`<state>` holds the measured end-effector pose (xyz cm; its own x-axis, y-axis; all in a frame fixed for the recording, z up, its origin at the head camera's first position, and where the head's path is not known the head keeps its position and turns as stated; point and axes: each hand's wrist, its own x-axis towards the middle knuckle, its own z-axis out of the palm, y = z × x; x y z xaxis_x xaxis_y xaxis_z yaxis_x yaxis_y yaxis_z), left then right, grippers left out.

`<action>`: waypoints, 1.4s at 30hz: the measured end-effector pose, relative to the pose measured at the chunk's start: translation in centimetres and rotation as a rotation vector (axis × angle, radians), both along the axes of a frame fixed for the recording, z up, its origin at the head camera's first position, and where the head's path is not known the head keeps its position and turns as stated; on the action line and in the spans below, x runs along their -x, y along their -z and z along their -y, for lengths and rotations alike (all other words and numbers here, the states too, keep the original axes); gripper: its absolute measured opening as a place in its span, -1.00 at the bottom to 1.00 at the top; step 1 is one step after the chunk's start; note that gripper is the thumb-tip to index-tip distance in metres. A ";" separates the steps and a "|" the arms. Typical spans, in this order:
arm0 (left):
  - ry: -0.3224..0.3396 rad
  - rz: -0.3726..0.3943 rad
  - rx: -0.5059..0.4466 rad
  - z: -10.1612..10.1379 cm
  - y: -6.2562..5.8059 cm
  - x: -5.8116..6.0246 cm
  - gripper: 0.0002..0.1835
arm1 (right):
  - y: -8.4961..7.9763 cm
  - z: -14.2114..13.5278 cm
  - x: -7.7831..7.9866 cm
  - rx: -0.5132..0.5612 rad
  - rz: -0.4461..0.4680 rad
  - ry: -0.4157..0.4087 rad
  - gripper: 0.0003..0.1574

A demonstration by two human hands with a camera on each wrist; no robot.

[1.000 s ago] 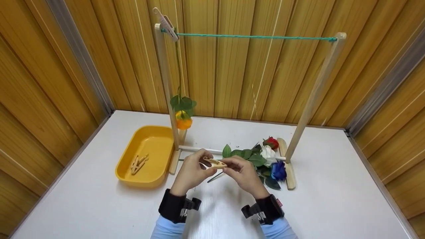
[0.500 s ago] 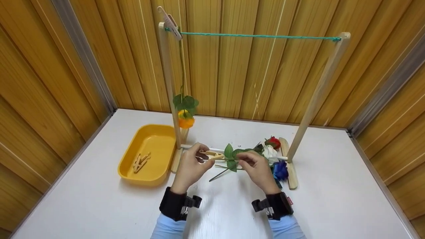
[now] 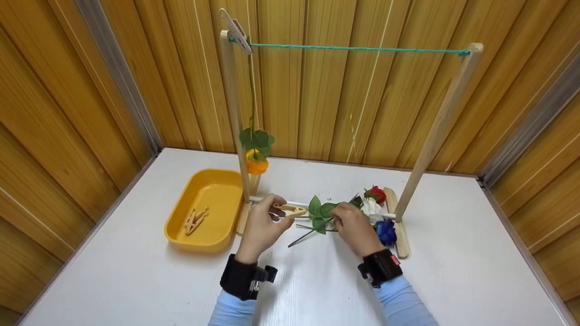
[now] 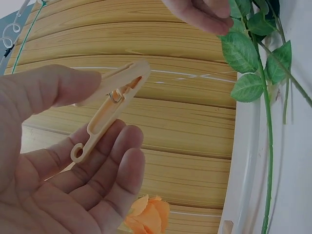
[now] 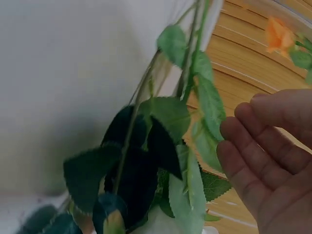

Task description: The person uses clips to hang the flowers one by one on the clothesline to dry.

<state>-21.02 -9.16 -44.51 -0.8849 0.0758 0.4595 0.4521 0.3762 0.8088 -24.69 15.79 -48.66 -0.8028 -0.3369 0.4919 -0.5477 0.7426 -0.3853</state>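
A beige plastic clothespin [image 4: 108,105] is pinched in my left hand [image 3: 262,231], thumb on one arm and fingers under the other. Its spring shows in the left wrist view. My right hand [image 3: 355,231] is over the leafy stems of the roses, its fingers loosely bent beside the green leaves [image 5: 209,105], with nothing gripped in the right wrist view. A red rose [image 3: 375,194], a white rose [image 3: 371,209] and a blue rose [image 3: 386,232] lie together to the right, stems pointing left.
A wooden frame [image 3: 421,158] carries a green cord [image 3: 358,48] across its top. Another clothespin [image 3: 239,35] holds an orange rose [image 3: 257,164] upside down at the cord's left end. A yellow tray [image 3: 213,181] at left contains several clothespins [image 3: 195,221].
My right hand has let go of the clothespin and moved right, to the rose leaves. The left hand still holds the clothespin, a little farther forward than before.
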 end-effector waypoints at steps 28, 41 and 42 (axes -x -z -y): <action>0.004 -0.003 0.014 0.0 0.0 0.0 -0.71 | 1.3 -0.6 3.1 -0.213 -0.232 0.000 -0.80; -0.001 0.011 0.016 0.0 0.0 -0.1 -0.71 | 0.0 -0.1 3.0 -0.126 -0.278 -0.042 -0.78; -0.001 0.011 0.018 0.0 0.0 -0.1 -0.71 | 0.1 -0.1 3.0 -0.135 -0.266 -0.045 -0.78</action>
